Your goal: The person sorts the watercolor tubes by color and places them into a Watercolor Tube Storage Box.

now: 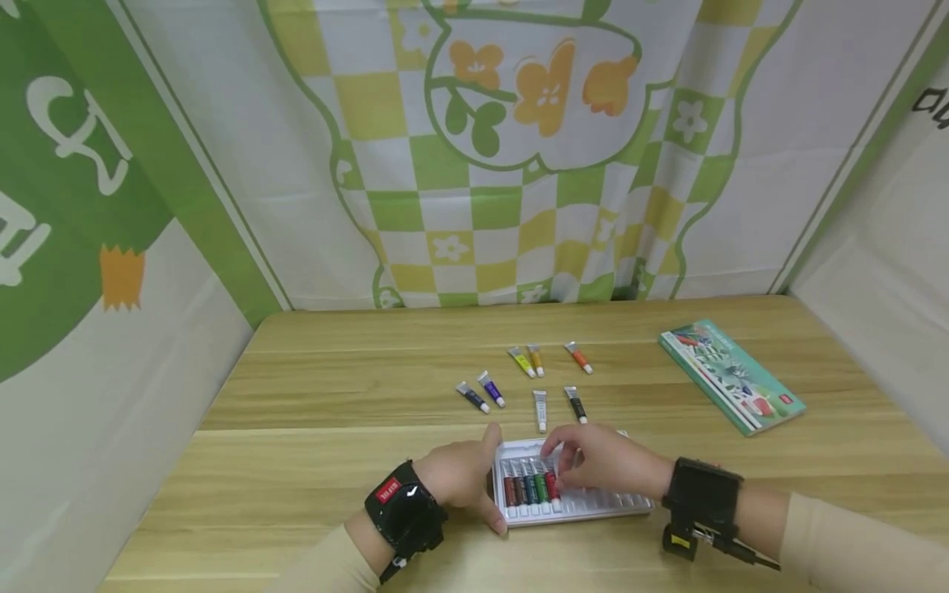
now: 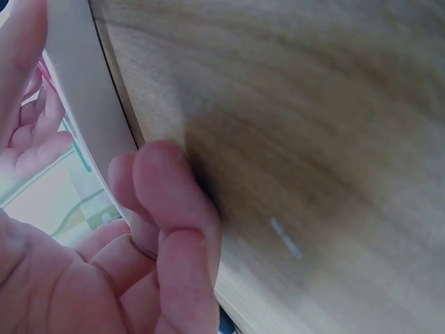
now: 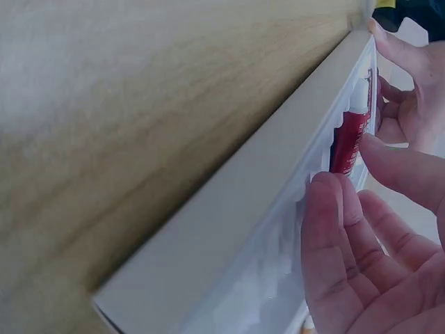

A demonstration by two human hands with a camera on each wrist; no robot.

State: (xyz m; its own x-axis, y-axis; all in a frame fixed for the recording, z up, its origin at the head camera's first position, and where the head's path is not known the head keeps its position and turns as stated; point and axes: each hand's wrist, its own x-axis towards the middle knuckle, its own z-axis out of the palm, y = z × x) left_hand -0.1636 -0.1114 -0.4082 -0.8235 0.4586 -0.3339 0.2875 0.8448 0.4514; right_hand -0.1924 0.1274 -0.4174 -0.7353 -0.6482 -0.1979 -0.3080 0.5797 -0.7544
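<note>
A white tray [image 1: 574, 517] of small paint tubes lies near the table's front. My left hand [image 1: 461, 473] grips its left end, thumb at the near corner and index finger at the far one. My right hand [image 1: 604, 461] is over the tray's middle. In the right wrist view, its thumb and fingertips pinch a red paint tube [image 3: 350, 142], which lies in a slot. To the left of that tube sit a green tube [image 1: 542, 487] and several brown and dark tubes [image 1: 522, 491]. The slots right of the red tube are partly hidden by my right hand.
Beyond the tray lie loose tubes: white [image 1: 540, 410], black [image 1: 575, 404], violet [image 1: 491, 389], dark blue-grey [image 1: 473, 397], yellow [image 1: 521, 361], ochre [image 1: 535, 361] and orange [image 1: 578, 357]. A teal paint box [image 1: 730, 377] lies back right. A patterned curtain [image 1: 511, 231] hangs behind the table.
</note>
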